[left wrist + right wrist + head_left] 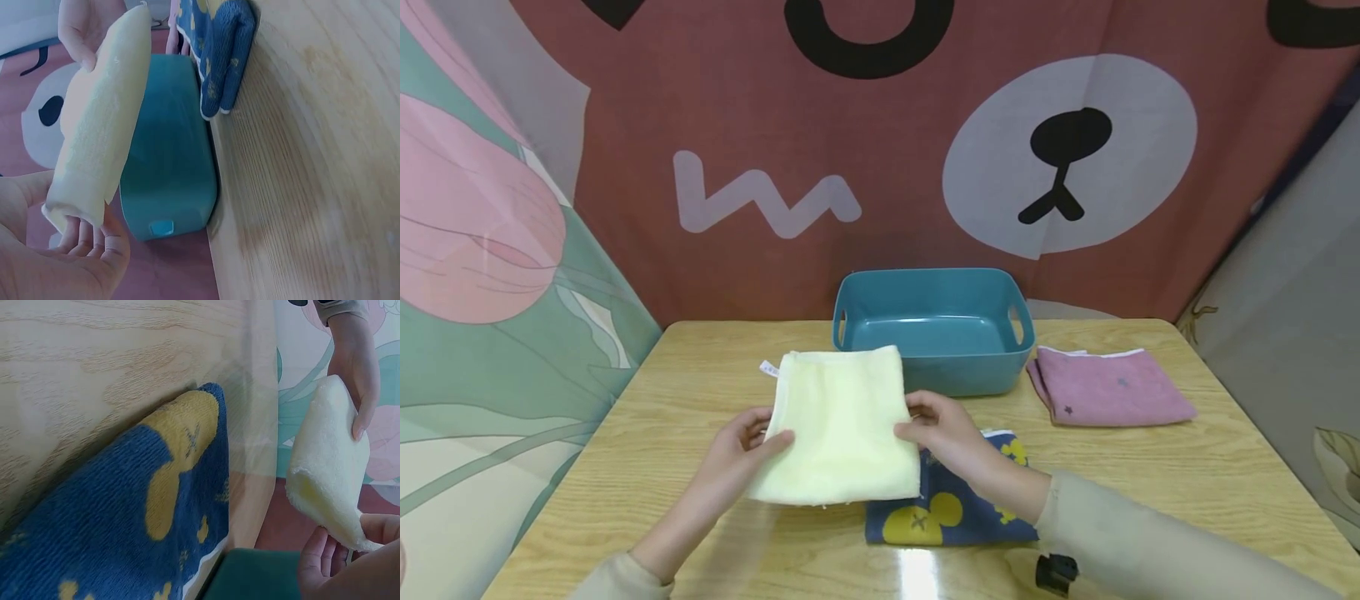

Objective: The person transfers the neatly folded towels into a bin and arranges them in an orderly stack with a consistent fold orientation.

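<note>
A folded pale yellow towel (842,425) is held up above the table between both hands, a small white tag at its upper left corner. My left hand (741,454) pinches its left side, thumb on the near face and fingers behind, as the left wrist view also shows. On the opposite side my right hand (951,433) grips the towel the same way, thumb in front. Below the right hand lies a folded blue towel (955,508) with yellow figures, partly covered by that forearm and the yellow towel. In the right wrist view the blue towel (137,500) lies flat on the wood.
A teal plastic basket (932,375) with side handle holes stands at the table's back edge. To its right lies a folded pink towel (1112,387). The wooden table (685,400) backs onto a cloth printed with a bear (775,100).
</note>
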